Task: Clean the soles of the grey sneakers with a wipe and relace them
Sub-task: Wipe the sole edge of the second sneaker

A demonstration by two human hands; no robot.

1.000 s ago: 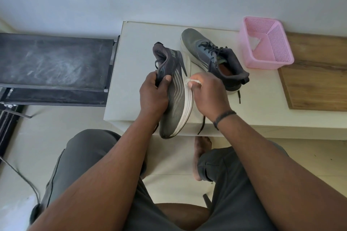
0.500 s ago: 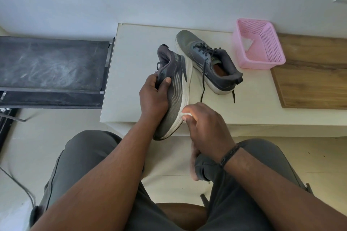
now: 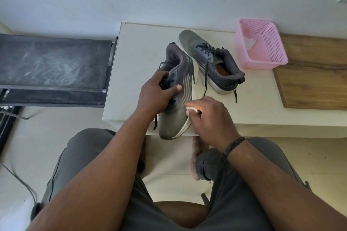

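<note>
My left hand (image 3: 156, 93) grips a grey sneaker (image 3: 180, 99) around its laces and tongue, holding it tipped on its side with the toe toward me and the white sole edge facing right. My right hand (image 3: 208, 118) pinches a small white wipe (image 3: 191, 108) against that sole edge, near the forefoot. The second grey sneaker (image 3: 210, 58) stands upright on the white table (image 3: 142, 58) behind, its dark laces loose and trailing toward the front.
A pink mesh basket (image 3: 262, 45) with a white scrap inside stands at the table's back right, beside a wooden board (image 3: 315, 73). A dark grey bench (image 3: 52, 62) lies to the left. My knees and a bare foot are below the table's front edge.
My right hand with the wipe slid down the sole from mid-shoe toward the toe, then came back up a little. The left hand kept its grip on the sneaker.
</note>
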